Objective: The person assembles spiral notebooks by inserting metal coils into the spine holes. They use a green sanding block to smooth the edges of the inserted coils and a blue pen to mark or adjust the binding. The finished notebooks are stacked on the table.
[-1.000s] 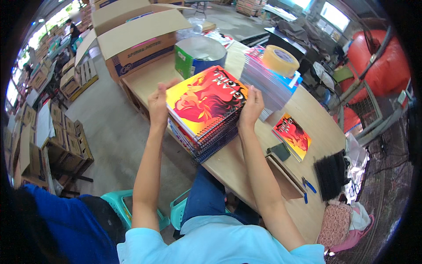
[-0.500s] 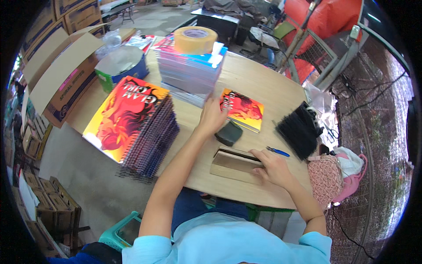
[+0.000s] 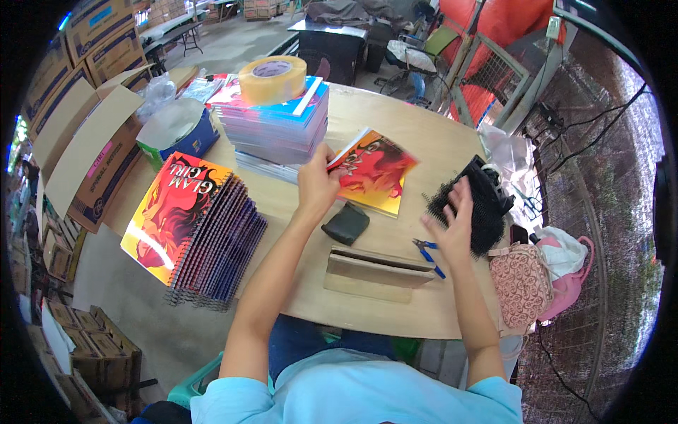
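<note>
My left hand (image 3: 318, 182) pinches the left edge of an unbound notebook (image 3: 378, 173) with a red and yellow illustrated cover. The notebook lies near the middle of the table, its left edge slightly raised. My right hand (image 3: 453, 222) is open, fingers spread, at the near left side of a bundle of black spiral coils (image 3: 477, 212); whether it touches them I cannot tell. Below that hand lie blue-handled cutting pliers (image 3: 431, 258). A dark block (image 3: 346, 223) sits below my left hand. Closer to me stands a slotted brown board holder (image 3: 378, 274).
Spiral-bound notebooks (image 3: 191, 219) form a tall stack at the table's left edge. Behind it are a cut-open blue and green container (image 3: 180, 131) and a stack of unbound notebooks (image 3: 272, 124) topped by a tape roll (image 3: 272, 79). A pink patterned bag (image 3: 522, 283) rests at right.
My right hand has left the board holder and moved up and right to the black coils. My left hand has taken hold of the notebook's edge, and the notebook has turned slightly.
</note>
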Tool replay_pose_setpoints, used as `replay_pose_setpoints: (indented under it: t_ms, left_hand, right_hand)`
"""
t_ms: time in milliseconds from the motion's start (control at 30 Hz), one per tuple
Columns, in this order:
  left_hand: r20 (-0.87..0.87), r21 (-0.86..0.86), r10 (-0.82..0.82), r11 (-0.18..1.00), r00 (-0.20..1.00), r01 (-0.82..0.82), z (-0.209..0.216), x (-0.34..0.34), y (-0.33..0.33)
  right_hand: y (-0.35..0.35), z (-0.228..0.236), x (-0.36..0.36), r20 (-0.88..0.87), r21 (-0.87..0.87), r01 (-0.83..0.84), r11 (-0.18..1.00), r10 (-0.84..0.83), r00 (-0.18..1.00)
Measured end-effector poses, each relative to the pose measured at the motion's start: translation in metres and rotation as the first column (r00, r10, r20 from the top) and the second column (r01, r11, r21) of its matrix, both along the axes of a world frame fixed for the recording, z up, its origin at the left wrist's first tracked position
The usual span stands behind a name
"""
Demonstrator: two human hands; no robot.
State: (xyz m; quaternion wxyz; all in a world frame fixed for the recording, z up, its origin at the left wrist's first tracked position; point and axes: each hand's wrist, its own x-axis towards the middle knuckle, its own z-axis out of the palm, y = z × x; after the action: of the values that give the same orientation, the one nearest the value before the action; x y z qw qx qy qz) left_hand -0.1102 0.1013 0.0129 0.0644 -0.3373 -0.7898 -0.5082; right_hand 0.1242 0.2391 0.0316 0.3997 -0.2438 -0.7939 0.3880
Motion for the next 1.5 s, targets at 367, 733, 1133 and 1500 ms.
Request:
replay_pose_setpoints:
  t_ms: [367, 733, 1133, 1500]
  left_hand:
    - [0.37, 0.628, -0.414, 0.771, 0.832, 0.104, -0.039, 0.051, -0.147]
    - [0.138, 0.432, -0.475, 0.818, 0.869, 0.378, -0.089, 0.126, -0.092]
    - [-0.197, 0.225, 0.143, 0.97, 0.97, -0.097, -0.042, 0.124, -0.121]
    - [-0.347, -0.234, -0.502, 0.864, 0.792, 0.446, 0.021, 0.158, -0.036]
  right_hand:
    - [-0.102, 0.041, -0.03, -0.011, 0.109, -0.507, 0.855, 0.511, 0.859]
    - [-0.041, -0.068, 0.077, -0.073, -0.306, -0.21, 0.929, 0.197, 0.978]
    - [0.086, -0.104, 0.01, 0.533, 0.684, -0.023, 0.729, -0.479, 0.698]
    - [0.009, 0.013, 0.058, 0.256, 0.311, -0.368, 0.876, 0.296, 0.92]
